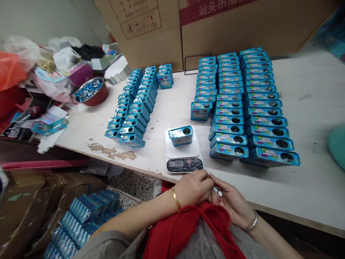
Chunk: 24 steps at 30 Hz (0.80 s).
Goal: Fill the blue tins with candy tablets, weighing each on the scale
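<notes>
A blue tin [181,139] with white candies on its lid end stands on a white scale [183,152], whose display seems to read 148.9. In front of the scale, at the table edge, my left hand [194,187] has its fingers curled together against my other palm; what they hold, if anything, is hidden. My right hand [234,203] is half open, palm up, with white candies [217,191] lying in it. The hands touch each other above the red apron [188,230].
Rows of blue tins stand left [134,108] and right [229,108] of the scale. Behind them are large cardboard boxes [151,46]. A red bowl [99,96] of small wrapped pieces sits at the left among bags. More blue packs [81,219] lie below the table. A green rounded object [336,145] is far right.
</notes>
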### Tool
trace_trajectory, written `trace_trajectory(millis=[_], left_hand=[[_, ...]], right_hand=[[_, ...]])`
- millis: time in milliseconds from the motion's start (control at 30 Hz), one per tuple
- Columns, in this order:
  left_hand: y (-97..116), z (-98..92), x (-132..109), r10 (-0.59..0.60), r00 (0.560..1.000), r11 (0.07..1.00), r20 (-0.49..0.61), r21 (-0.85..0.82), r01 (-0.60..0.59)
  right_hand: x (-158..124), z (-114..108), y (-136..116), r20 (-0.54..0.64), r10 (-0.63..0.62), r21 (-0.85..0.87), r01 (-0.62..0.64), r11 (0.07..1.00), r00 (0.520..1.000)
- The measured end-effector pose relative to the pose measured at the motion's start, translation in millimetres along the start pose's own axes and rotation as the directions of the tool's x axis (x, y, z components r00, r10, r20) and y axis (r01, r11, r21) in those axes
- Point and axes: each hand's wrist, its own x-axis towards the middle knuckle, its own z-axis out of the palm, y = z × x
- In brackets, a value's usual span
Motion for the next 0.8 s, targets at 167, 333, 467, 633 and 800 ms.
trace_trajectory(millis=[167, 333, 467, 633, 800], left_hand=[[-7, -17.6, 0, -0.024, 0.996, 0.993, -0.083, -0.120, 0.013], [-42, -62.5, 22, -0.115, 0.918, 0.975, -0.379, -0.219, 0.032], [-73, -86.2, 44, -0.152, 0.881, 0.987, -0.448, -0.116, 0.112], [-86, -91.6, 46, -0.173, 0.908, 0.984, -0.382, -0.032, 0.174], [-50, -67.3, 26, -0.067, 0.950, 0.997, -0.305, -0.061, 0.051]], right_hand=[[4, 7, -2, 0.006, -0.022, -0.004, 0.022, 1.000, 1.000], [7, 20, -7, 0.031, -0.019, -0.103, 0.022, 0.994, 0.999], [8, 29, -9, 0.025, -0.021, -0.145, 0.025, 0.989, 0.999], [9, 28, -12, 0.036, -0.031, -0.127, 0.035, 0.991, 0.999], [7, 24, -15, 0.015, -0.041, -0.058, 0.042, 0.997, 0.999]])
